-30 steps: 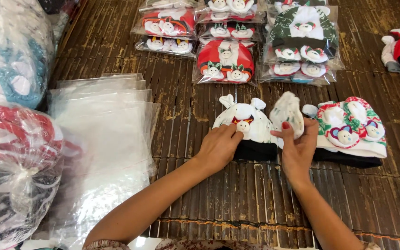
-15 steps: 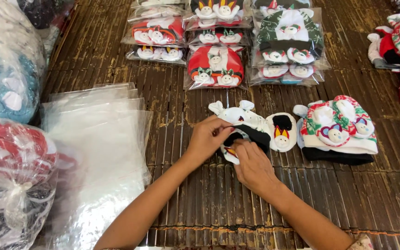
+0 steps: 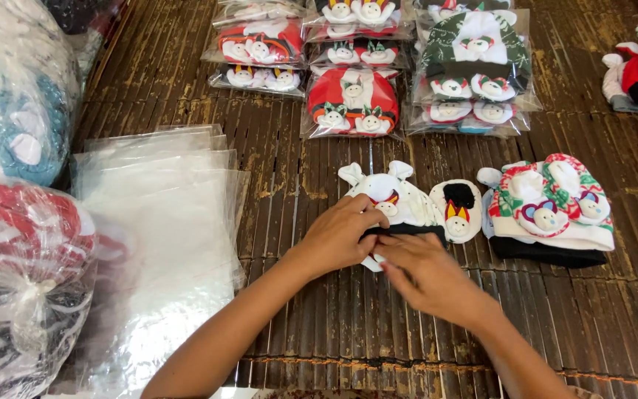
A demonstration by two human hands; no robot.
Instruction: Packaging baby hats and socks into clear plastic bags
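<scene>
A white baby hat with small ears and a penguin figure lies on the dark bamboo mat. Next to it lies a white bootie with a black top and a penguin face. My left hand presses on the hat's lower edge, fingers curled over it. My right hand crosses below, its fingertips at the hat's black brim beside the left hand. Whether either hand pinches the fabric is hard to tell.
A stack of hats with a red, green and white one on top sits right of the bootie. Packed sets in clear bags lie beyond. Empty plastic bags are piled at left, beside big sacks of goods.
Both hands moved from the sides of the hat to its lower edge. The bootie that my right hand held a second ago now lies flat beside the hat.
</scene>
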